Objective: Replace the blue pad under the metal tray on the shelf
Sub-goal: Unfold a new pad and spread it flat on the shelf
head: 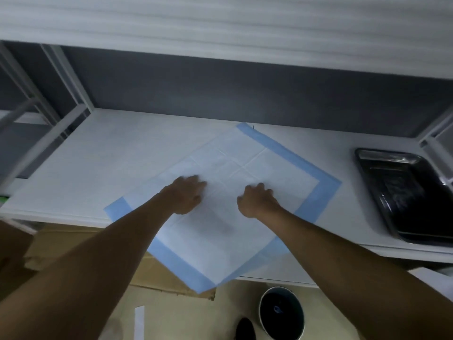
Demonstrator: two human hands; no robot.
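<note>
A white pad with a blue border [257,153] lies unfolded and turned like a diamond on the white shelf [110,153]. Its near corner hangs over the shelf's front edge. My left hand [187,193] rests palm down on the pad's middle, fingers blurred and spread forward. Just to its right, my right hand [257,200] also presses on the pad, with its fingers bent at the knuckles. The dark metal tray [411,192] sits on the shelf at the far right, apart from the pad and both hands.
An upper shelf [220,25] overhangs the work area. White frame posts [66,77] stand at the left and right ends. Below the shelf, brown cardboard [73,244] lies on the floor beside a round dark bin [282,312].
</note>
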